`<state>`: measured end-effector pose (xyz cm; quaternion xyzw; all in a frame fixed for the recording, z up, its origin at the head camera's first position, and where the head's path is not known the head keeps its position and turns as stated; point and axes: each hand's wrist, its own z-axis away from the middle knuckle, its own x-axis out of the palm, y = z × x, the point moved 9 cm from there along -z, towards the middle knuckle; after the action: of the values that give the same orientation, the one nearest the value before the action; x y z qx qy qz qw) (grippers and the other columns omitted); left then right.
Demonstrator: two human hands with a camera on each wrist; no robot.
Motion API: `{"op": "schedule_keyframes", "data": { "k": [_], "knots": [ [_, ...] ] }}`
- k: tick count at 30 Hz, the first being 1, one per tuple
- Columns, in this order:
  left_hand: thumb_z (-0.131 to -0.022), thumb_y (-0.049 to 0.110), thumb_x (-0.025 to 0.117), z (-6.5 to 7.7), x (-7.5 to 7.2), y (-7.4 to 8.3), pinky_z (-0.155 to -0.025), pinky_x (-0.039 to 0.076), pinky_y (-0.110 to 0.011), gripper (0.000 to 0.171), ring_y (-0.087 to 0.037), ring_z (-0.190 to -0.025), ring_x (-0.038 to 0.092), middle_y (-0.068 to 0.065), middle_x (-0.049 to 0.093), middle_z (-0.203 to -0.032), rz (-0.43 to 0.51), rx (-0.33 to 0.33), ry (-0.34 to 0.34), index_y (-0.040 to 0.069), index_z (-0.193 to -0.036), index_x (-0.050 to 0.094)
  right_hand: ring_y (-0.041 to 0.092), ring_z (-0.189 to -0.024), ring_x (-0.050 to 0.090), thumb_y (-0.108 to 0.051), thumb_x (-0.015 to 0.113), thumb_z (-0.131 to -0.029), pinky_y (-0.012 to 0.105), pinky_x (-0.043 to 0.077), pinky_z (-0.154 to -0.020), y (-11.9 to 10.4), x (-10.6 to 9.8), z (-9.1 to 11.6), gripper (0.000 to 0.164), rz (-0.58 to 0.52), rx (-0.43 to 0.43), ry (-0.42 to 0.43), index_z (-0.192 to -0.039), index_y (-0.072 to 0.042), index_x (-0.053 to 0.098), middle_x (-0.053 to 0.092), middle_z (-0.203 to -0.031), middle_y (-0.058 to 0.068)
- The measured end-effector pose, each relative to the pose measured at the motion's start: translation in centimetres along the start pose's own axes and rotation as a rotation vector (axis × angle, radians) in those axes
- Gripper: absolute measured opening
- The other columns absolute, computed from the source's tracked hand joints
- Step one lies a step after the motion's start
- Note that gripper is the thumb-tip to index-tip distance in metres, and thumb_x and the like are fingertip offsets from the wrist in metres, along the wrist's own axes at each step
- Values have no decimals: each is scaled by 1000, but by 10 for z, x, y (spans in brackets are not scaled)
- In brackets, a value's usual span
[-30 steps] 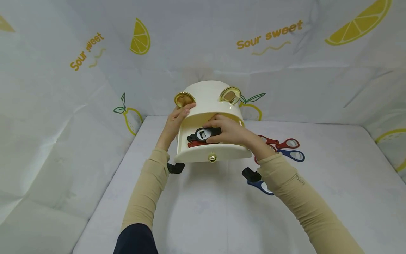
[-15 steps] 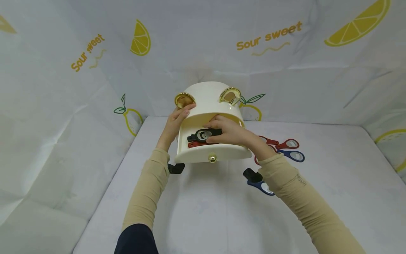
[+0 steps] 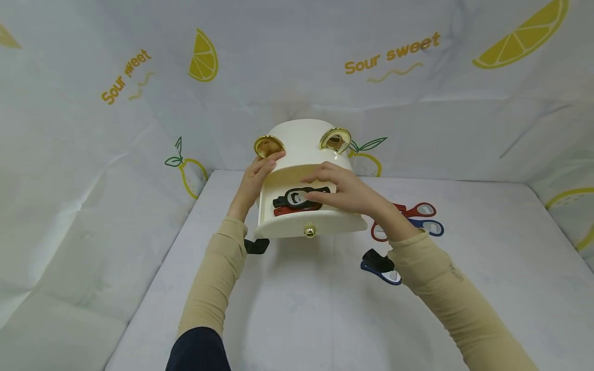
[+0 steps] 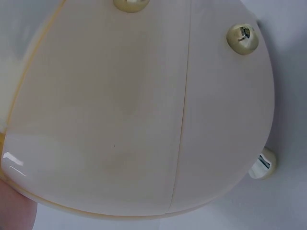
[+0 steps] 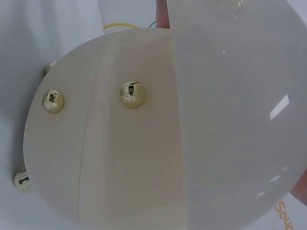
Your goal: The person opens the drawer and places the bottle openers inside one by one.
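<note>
Our left hand (image 3: 254,179) rests its fingers on the side of a white box (image 3: 302,141), just below a gold ear (image 3: 269,146); a steady, light touch should keep it from tipping. Our right hand (image 3: 349,189), thumb and fingers apart, hangs over the pulled-out drawer (image 3: 280,225), where a black tool (image 3: 295,199) overlaps a red tool (image 3: 282,211); we cannot tell whether it touches, so we should move gently.

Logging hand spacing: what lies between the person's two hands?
Between left hand and right hand, the head view shows the open drawer holding a black tool and a red tool.
</note>
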<state>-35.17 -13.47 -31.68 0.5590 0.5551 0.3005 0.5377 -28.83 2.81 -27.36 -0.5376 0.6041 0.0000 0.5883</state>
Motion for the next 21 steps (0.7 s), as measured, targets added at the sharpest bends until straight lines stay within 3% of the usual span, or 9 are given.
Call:
{"op": "schedule_keyframes", "data": {
  "k": [6, 13, 17, 21],
  "knots": [
    [-99, 26, 42, 0, -1, 1, -105, 34, -47, 38, -24, -135, 30, -7, 31, -147, -6, 12, 3, 12, -133, 53, 24, -105, 53, -17, 67, -85, 38, 44, -91, -13, -11, 11, 33, -33, -59, 72, -117, -9, 65, 61, -112, 6],
    [-99, 25, 42, 0, 0, 2, -107, 32, -48, 37, -24, -136, 29, -7, 31, -148, -6, 24, 6, 11, -132, 53, 17, -98, 53, -11, 69, -83, 24, 43, -84, -22, -21, 31, 29, -45, -121, 189, -112, -10, 67, 63, -109, 3],
    [-99, 24, 42, 0, 0, 1, -107, 33, -47, 37, -24, -135, 30, -7, 31, -148, 6, 24, 5, 11, -132, 53, 9, -96, 53, -3, 70, -80, 21, 45, -83, -28, -25, 43, 28, -76, -195, 267, -107, -7, 68, 63, -105, 4],
    [-99, 25, 42, 0, -1, 0, -106, 34, -46, 37, -23, -135, 30, -7, 31, -148, 10, 25, 6, 11, -132, 53, 11, -92, 53, 1, 70, -78, 20, 46, -78, -33, -25, 56, 28, -108, -230, 330, -105, -6, 69, 62, -99, 3]
  ]
}}
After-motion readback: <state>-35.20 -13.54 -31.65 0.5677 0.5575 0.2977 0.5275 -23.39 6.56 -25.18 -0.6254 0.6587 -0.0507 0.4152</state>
